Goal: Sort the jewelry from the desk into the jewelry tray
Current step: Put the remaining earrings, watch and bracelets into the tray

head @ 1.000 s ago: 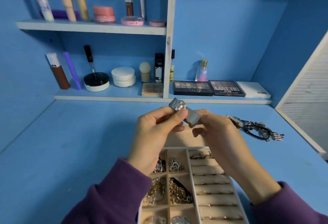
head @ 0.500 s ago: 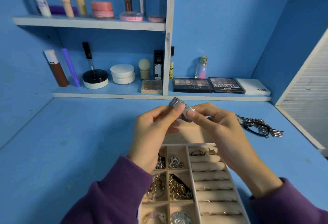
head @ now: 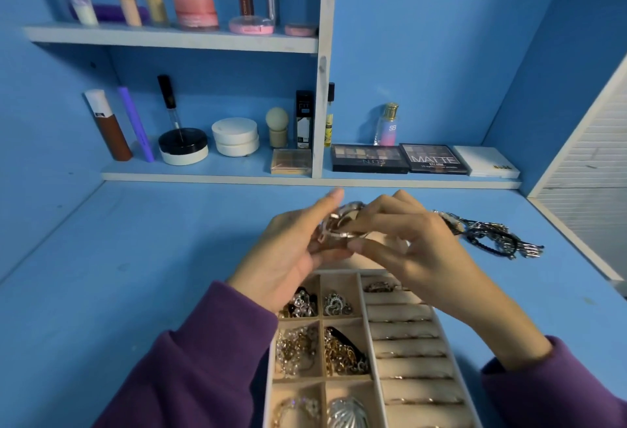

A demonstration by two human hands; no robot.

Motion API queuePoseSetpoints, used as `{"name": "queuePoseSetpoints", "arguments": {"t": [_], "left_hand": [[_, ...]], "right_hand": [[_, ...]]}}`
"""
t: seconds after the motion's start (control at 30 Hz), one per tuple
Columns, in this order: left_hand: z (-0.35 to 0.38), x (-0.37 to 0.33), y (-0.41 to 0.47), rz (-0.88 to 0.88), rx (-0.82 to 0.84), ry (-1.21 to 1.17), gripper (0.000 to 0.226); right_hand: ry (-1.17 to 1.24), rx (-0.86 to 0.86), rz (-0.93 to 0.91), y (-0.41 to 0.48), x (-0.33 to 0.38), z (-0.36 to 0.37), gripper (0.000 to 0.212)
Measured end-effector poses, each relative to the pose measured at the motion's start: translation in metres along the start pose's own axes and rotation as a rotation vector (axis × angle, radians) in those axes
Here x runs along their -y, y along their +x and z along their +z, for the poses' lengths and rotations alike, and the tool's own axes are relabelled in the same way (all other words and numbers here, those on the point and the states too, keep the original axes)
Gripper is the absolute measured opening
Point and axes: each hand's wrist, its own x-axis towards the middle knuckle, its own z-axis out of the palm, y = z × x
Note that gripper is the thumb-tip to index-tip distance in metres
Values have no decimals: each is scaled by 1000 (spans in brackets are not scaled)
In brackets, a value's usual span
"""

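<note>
Since a moment ago our silver bracelet (head: 339, 224) has loosened from a tight block into open links. One blue desk (head: 135, 275) stretches wide on our left. One jewelry tray (head: 342, 271) sits at its near edge. Our left hand (head: 291, 258) and right hand (head: 417, 251) both pinch the bracelet above the tray's far end. One tangled jewelry pile (head: 492, 236) lies near the desk's right edge.

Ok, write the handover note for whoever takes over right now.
Left hand: holds the silver bracelet.
Right hand: pinches the same bracelet, above the jewelry tray's far end.
Done: tray compartments hold chains and earrings; rings sit in its slots.
Left: place the bracelet, then sort the tangled pile on the desk, right of the hands.
</note>
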Motion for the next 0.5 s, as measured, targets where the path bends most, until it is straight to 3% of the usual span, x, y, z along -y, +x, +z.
{"name": "queuePoseSetpoints", "arguments": {"t": [0.1,0.2,0.27,0.33,0.4,0.5], "left_hand": [[-3,2,1,89,-22,20,34],[-4,-2,1,138,15,18,39],[-5,-6,1,170,78,58,45],[-4,-11,3,206,129,187,44],[-1,-14,8,251,130,363,37],[8,-14,19,261,104,521,33]], "right_hand": [[8,-15,2,-1,1,-1,16],[424,-138,208,0,2,-7,9],[557,-137,327,1,-1,-11,27],[677,-12,402,1,-4,-13,39],[761,28,433,2,-3,-14,28],[827,-92,530,3,-5,-14,19]]}}
